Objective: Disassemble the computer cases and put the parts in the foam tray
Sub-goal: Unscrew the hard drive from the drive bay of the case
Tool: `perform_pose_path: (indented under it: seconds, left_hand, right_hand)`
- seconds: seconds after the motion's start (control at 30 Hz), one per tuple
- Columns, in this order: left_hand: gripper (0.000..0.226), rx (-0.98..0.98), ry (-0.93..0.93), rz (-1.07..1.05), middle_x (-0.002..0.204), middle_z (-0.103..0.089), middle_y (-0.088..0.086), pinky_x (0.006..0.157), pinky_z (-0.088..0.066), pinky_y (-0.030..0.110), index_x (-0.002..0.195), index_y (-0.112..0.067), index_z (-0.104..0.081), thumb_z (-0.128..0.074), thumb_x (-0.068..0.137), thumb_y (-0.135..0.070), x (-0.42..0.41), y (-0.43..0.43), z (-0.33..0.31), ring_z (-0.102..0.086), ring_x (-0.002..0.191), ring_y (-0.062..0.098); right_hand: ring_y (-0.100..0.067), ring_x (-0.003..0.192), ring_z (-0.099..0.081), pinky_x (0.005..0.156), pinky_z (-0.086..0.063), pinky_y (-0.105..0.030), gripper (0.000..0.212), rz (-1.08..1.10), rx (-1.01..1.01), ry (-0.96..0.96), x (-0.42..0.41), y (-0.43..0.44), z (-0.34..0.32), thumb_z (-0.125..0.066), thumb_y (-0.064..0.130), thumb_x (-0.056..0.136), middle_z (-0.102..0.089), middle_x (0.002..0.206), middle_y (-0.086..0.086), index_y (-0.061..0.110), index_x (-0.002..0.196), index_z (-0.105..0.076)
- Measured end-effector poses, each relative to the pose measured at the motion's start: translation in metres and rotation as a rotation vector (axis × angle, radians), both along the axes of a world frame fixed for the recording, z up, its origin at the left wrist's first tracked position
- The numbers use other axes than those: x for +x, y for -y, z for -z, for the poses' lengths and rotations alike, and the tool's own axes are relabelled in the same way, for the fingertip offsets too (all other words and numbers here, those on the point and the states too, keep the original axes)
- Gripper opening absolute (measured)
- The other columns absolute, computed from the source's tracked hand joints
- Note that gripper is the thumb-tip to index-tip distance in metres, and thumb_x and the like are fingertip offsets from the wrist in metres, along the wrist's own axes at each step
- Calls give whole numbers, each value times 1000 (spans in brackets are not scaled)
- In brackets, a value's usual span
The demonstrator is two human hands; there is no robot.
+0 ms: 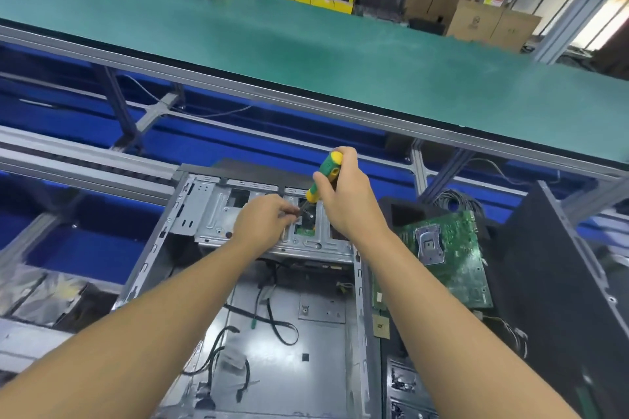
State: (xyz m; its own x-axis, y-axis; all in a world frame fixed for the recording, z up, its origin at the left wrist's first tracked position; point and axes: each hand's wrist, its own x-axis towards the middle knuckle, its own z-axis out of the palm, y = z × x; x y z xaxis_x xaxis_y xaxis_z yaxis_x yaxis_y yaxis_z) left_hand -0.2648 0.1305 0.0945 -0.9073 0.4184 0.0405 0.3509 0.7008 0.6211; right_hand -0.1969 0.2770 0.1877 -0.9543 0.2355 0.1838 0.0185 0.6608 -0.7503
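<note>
Case [289, 333]: screwdriver [323, 180] tip behind left hand [262, 219]

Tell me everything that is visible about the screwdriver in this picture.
The screwdriver has a thick green and yellow handle, plastic or rubber by its look. The right hand grips the handle around its middle, so only the top end and the lower yellow part show. It is tilted, top leaning right, and a thin dark shaft points down into the drive bay of the open computer case. The left hand pinches the shaft's lower end; the tip is hidden.
</note>
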Motion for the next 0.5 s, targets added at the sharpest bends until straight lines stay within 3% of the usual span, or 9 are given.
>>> perform_pose_path:
  seconds: [0.27, 0.5]
  left_hand:
    - [14, -38, -7, 80, 99, -72, -8, 78, -49, 33, 102, -30, -77, -70, 90, -32, -10, -4, 0, -63, 94, 17]
    - [12, -32, -32, 103, 100, -69, -11, 75, -47, 31, 100, -31, -76, -67, 92, -30, -13, -2, 2, -62, 97, 15]
  right_hand:
    - [-19, 80, -59, 66, -50, -35, 30, 6, 46, 21, -5, -2, -4, -56, 32, 101, -58, 93, 2, 23, 122, -37]
    - [-11, 71, -55, 57, -42, -23, 31, 7, 76, -1, -10, 0, -6, -60, 34, 99, -58, 87, 5, 20, 119, -42]
